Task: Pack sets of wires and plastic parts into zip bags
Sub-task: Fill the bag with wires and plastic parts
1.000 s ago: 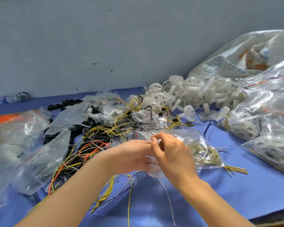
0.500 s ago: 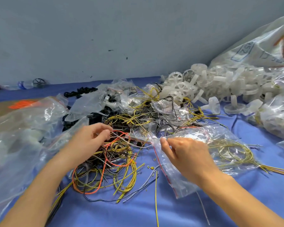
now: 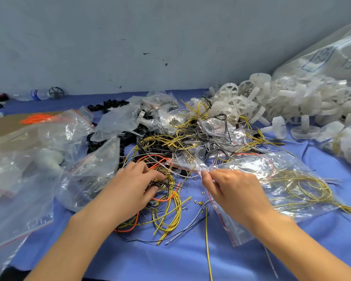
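At centre-right of the blue surface (image 3: 170, 258), the zip bag (image 3: 272, 175) with yellow wires inside lies flat; the right hand (image 3: 231, 191) pinches its mouth edge. Left hand (image 3: 134, 187) just beside it, fingers curled round strands of the wire tangle (image 3: 182, 142). Behind: black parts (image 3: 107, 104), white plastic wheels (image 3: 276, 102) heaped at right, loose bags left — scuffed grey wall (image 3: 130, 37) at back.

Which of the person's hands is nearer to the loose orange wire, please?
Left. The left hand grips the wire tangle that the orange wire runs through; the right hand is off to its right, pinching the zip bag.
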{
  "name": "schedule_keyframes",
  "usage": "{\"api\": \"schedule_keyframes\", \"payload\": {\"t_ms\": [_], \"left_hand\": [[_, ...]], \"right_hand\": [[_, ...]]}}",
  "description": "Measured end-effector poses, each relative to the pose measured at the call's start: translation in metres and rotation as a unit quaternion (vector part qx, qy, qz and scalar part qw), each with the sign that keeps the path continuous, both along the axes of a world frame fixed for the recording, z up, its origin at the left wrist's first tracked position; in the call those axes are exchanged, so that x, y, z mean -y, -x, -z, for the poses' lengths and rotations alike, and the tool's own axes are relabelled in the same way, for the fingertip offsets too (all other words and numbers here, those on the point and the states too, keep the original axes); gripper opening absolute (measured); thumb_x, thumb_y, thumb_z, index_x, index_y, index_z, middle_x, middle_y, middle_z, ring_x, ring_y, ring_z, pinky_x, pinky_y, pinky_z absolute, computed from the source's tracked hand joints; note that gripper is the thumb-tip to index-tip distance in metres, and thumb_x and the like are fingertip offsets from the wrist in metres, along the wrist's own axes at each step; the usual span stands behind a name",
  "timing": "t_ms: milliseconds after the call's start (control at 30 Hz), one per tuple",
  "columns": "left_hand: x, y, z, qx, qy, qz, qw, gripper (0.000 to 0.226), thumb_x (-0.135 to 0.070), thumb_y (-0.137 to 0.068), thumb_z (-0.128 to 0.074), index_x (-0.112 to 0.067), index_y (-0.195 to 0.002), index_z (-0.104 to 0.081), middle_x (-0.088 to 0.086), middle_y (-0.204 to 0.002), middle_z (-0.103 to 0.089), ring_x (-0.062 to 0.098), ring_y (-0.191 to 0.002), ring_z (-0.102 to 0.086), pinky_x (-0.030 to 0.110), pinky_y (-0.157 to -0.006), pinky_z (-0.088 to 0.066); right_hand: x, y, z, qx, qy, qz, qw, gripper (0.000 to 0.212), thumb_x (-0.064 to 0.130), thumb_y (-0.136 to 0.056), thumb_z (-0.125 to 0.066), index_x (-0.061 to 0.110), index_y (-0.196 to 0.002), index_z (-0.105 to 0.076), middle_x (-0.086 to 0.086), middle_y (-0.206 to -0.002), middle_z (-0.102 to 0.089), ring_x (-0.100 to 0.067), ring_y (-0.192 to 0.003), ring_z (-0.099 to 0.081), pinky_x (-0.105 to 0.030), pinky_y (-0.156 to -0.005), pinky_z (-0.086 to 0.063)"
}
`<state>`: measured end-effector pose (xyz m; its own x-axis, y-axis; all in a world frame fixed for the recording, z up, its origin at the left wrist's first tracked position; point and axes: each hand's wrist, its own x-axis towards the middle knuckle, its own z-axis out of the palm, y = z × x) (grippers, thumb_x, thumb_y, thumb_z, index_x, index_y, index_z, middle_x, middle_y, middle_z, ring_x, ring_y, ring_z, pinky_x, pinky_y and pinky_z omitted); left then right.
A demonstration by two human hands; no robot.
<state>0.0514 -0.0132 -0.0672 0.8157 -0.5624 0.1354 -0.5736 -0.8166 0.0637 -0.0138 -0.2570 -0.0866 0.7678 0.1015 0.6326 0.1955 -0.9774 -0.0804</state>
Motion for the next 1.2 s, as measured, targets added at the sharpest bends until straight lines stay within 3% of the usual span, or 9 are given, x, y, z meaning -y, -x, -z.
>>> {"api": "schedule_keyframes", "payload": {"t_ms": [233,467,567,700,833,933,1033,1100,1200], "left_hand": [[0.012,0.008,0.005,0.028,-0.031,-0.031,0.999,0.02,-0.046,-0.096,-0.049,-0.036,-0.113,-0.05,-0.011,-0.109,-0.042,0.015,-0.11,-0.04,0.031,-0.094,-0.037],[-0.002,0.004,-0.005,-0.096,-0.002,-0.016,0.995,0.024,-0.023,-0.095,-0.042,-0.037,-0.101,-0.061,-0.016,-0.109,-0.044,0.009,-0.111,-0.039,0.031,-0.099,-0.035],[0.007,0.007,-0.002,-0.048,-0.003,-0.051,0.998,0.028,-0.037,-0.098,-0.036,-0.032,-0.091,-0.062,-0.015,-0.102,-0.046,0.011,-0.106,-0.042,0.033,-0.096,-0.037],[0.016,0.007,0.0,-0.015,-0.011,-0.098,0.995,0.053,-0.054,-0.1,-0.02,-0.032,-0.089,-0.066,-0.011,-0.095,-0.051,0.017,-0.099,-0.047,0.037,-0.089,-0.038],[0.022,0.008,0.009,0.085,-0.019,-0.088,0.992,0.022,-0.051,-0.096,-0.044,-0.035,-0.099,-0.059,-0.009,-0.097,-0.05,0.018,-0.099,-0.051,0.035,-0.09,-0.037],[0.028,0.012,0.015,0.123,-0.028,-0.076,0.989,0.013,-0.042,-0.087,-0.066,-0.03,-0.088,-0.068,-0.003,-0.089,-0.052,0.024,-0.088,-0.054,0.039,-0.082,-0.042],[0.035,0.015,0.019,0.164,-0.088,-0.083,0.979,0.016,-0.034,-0.084,-0.071,-0.021,-0.076,-0.071,0.006,-0.085,-0.054,0.031,-0.082,-0.053,0.043,-0.077,-0.044],[0.04,0.016,0.021,0.175,-0.099,-0.081,0.976,0.02,-0.033,-0.087,-0.065,-0.017,-0.076,-0.07,0.007,-0.087,-0.054,0.031,-0.085,-0.052,0.043,-0.078,-0.043],[0.044,0.016,0.021,0.159,-0.103,-0.096,0.977,0.047,-0.047,-0.097,-0.036,-0.015,-0.091,-0.069,0.005,-0.099,-0.053,0.027,-0.096,-0.049,0.039,-0.084,-0.041]], "right_hand": [[0.0,0.0,-0.002,0.004,-0.007,-0.009,1.0,0.044,0.04,-0.099,-0.035,0.025,-0.058,-0.037,0.003,-0.05,-0.048,-0.025,-0.043,-0.05,-0.031,-0.037,-0.033],[0.002,0.0,0.0,0.003,-0.007,-0.017,1.0,0.046,0.039,-0.099,-0.036,0.023,-0.056,-0.039,0.004,-0.049,-0.047,-0.024,-0.043,-0.049,-0.031,-0.037,-0.031],[0.004,-0.001,-0.001,-0.003,-0.022,0.001,1.0,0.047,0.041,-0.099,-0.036,0.021,-0.057,-0.04,0.003,-0.051,-0.052,-0.026,-0.047,-0.054,-0.03,-0.04,-0.03],[0.007,-0.003,-0.003,-0.055,-0.067,0.031,0.996,0.058,0.05,-0.102,-0.025,0.017,-0.072,-0.063,0.005,-0.074,-0.07,-0.023,-0.07,-0.065,-0.036,-0.058,-0.048],[0.003,0.001,-0.002,-0.012,-0.04,-0.016,0.999,0.047,0.039,-0.102,-0.039,0.02,-0.06,-0.047,0.004,-0.057,-0.06,-0.027,-0.053,-0.058,-0.032,-0.044,-0.037],[-0.002,0.005,0.001,0.015,0.011,-0.027,0.999,0.045,0.036,-0.098,-0.041,0.022,-0.055,-0.044,0.002,-0.048,-0.048,-0.025,-0.043,-0.051,-0.029,-0.04,-0.027],[-0.002,0.007,0.004,0.017,0.029,-0.021,0.999,0.047,0.036,-0.098,-0.041,0.021,-0.054,-0.046,0.002,-0.047,-0.047,-0.023,-0.041,-0.051,-0.028,-0.039,-0.026],[-0.002,0.008,0.003,0.018,0.026,-0.02,0.999,0.047,0.036,-0.098,-0.041,0.02,-0.054,-0.046,0.002,-0.046,-0.047,-0.023,-0.041,-0.05,-0.027,-0.039,-0.025],[-0.003,0.009,0.002,0.021,0.024,-0.019,0.999,0.047,0.035,-0.097,-0.042,0.02,-0.053,-0.046,0.002,-0.046,-0.048,-0.023,-0.04,-0.051,-0.026,-0.041,-0.026]]}}
